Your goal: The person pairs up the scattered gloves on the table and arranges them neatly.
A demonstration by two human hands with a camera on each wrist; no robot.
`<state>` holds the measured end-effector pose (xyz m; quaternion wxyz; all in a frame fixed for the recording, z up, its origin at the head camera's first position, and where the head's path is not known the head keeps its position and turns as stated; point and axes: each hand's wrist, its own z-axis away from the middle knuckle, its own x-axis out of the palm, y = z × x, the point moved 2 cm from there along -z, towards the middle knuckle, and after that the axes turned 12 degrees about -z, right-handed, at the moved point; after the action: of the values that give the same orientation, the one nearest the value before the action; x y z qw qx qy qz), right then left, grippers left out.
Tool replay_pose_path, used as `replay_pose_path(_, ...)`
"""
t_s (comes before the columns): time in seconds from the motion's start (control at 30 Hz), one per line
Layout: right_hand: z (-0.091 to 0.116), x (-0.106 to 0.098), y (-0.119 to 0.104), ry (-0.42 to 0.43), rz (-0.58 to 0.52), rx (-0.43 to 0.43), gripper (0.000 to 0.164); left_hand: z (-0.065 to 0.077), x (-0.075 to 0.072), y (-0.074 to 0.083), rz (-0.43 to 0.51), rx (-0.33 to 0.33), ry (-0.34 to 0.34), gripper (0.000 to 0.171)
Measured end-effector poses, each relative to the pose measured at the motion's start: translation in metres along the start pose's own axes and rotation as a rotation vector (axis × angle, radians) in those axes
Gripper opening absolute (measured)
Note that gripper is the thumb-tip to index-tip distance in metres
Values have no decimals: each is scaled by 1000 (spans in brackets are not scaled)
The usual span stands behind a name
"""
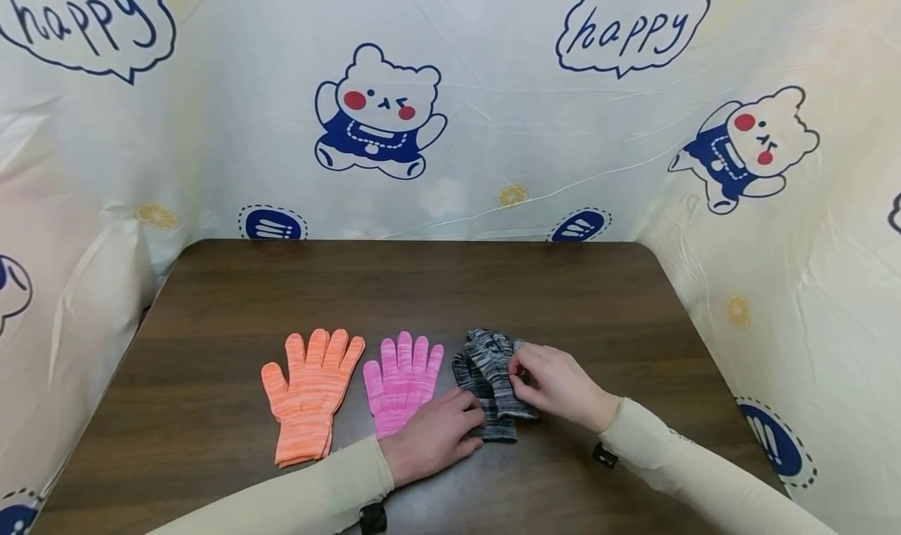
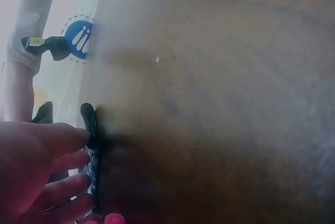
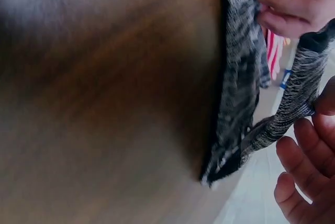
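Two black-and-grey knit gloves lie overlapped right of the middle of the table. My right hand (image 1: 559, 386) pinches the right edge of the upper glove (image 1: 489, 351). In the right wrist view that glove (image 3: 301, 85) is partly raised and slants up from the lower glove (image 3: 238, 67), which lies on the table. My left hand (image 1: 432, 437) rests at the left of the lower glove's cuff (image 1: 501, 430). Its fingertips (image 3: 285, 14) touch the glove's edge, fingers loosely extended. The left wrist view shows the dark glove edge (image 2: 93, 166) at those fingers.
A pink glove (image 1: 401, 382) lies flat just left of the grey ones, partly behind my left hand. Farther left is a stacked orange pair (image 1: 310, 390). The brown table (image 1: 422, 285) meets a printed curtain (image 1: 479, 144) at its back and sides.
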<state>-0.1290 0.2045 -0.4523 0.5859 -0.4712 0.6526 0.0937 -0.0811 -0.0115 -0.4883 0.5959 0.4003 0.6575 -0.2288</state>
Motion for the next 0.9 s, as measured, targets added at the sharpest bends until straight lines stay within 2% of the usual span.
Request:
replay_pose_path(0.37, 4, 18, 3, -45, -61, 49, 10, -1, 0, -2, 59, 14, -1, 9)
replay_pose_path(0.53, 5, 26, 6, -70, -48, -3, 10, 0, 0, -2, 44, 32, -2, 6)
replay_pose_path(0.67, 7, 32, 8, -71, -30, -43, 11, 0, 1, -2, 52, 16, 2, 4)
replay_pose_path(0.77, 8, 34, 9, -67, -27, -45, 10, -1, 0, -2, 64, -18, 27, 11)
replay_pose_path(0.9, 7, 35, 9, -61, -38, -4, 9, -4, -3, 0, 56, -35, 99, 19)
